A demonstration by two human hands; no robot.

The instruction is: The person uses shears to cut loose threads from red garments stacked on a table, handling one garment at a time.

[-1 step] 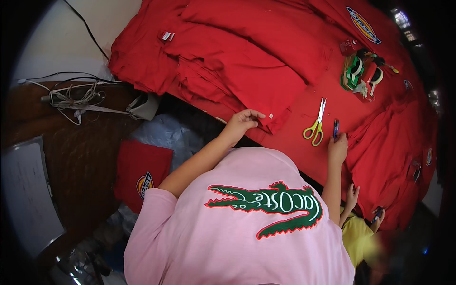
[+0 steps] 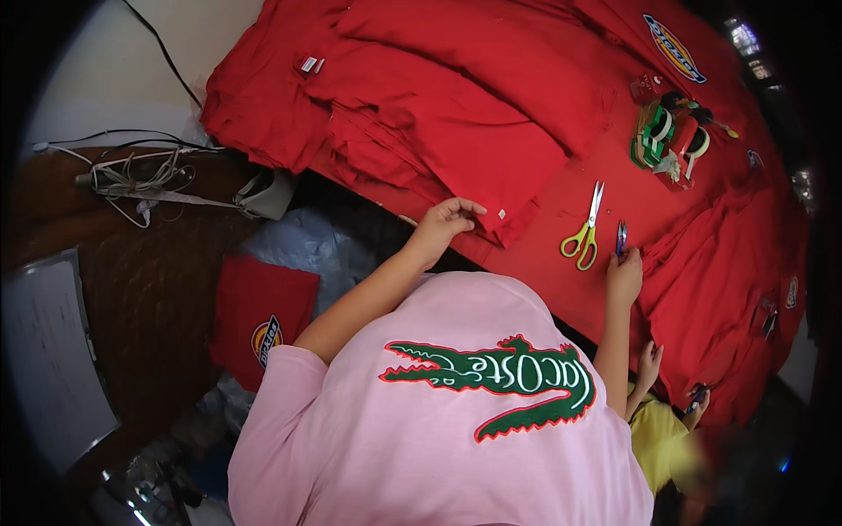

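Observation:
My left hand point(image 2: 443, 230) is at the near edge of a red garment point(image 2: 491, 162) spread on the table. Its fingers are bent loosely, with a gap between thumb and forefinger, and nothing shows between them. A small white mark point(image 2: 502, 214) lies on the cloth just right of the fingertips. In my right hand point(image 2: 624, 273) is a pair of small blue thread snips point(image 2: 622, 237), blades pointing away from me. Yellow-handled scissors point(image 2: 580, 244) lie on the red table surface between my hands, left of the snips.
Tape rolls on a green dispenser point(image 2: 651, 136) stand at the far right. Red garments point(image 2: 728, 254) are heaped beyond my right hand. A co-worker's hand point(image 2: 699, 405) holds a small dark tool at lower right. A folded red garment point(image 2: 263, 298) and tangled cables point(image 2: 145, 180) lie at left.
The snips in my right hand have tilted very slightly and their blades look a little farther apart. My left hand has barely shifted left.

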